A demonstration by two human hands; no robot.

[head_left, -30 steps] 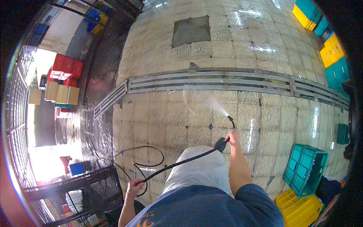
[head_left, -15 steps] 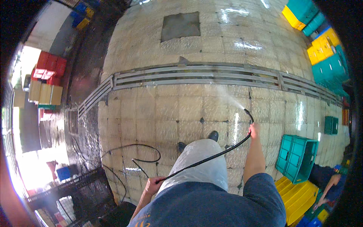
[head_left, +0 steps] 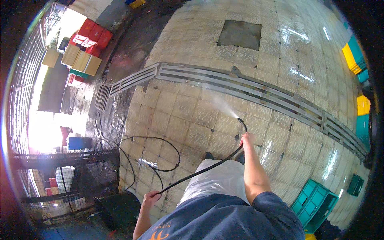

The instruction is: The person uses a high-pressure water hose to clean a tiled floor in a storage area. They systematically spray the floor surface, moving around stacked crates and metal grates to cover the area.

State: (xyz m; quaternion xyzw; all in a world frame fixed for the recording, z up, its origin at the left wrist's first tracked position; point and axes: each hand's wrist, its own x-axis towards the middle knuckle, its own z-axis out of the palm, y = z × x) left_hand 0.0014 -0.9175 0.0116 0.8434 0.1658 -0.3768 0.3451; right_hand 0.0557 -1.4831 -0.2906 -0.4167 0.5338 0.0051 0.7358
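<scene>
A black hose (head_left: 200, 172) runs across my body between my two hands. My right hand (head_left: 248, 139) is closed around it just behind the nozzle (head_left: 240, 119), out in front of me. White spray (head_left: 224, 106) leaves the nozzle toward the metal drain grate (head_left: 204, 82) and the wet tiles. Down by my left side, my left hand (head_left: 151, 198) grips the same hose. From there the slack hose (head_left: 178, 158) loops over the floor at the left.
A green crate (head_left: 314, 202) lies at the lower right, with a smaller green box (head_left: 355, 185) beyond it. Red crates (head_left: 90, 36) and wooden boxes (head_left: 80, 60) are stacked at the far left. A dark metal frame (head_left: 64, 160) stands at the left.
My view has turned to the left, so the grate now slants down to the right. The nozzle and spray have swung left. Both hands keep hold of the hose.
</scene>
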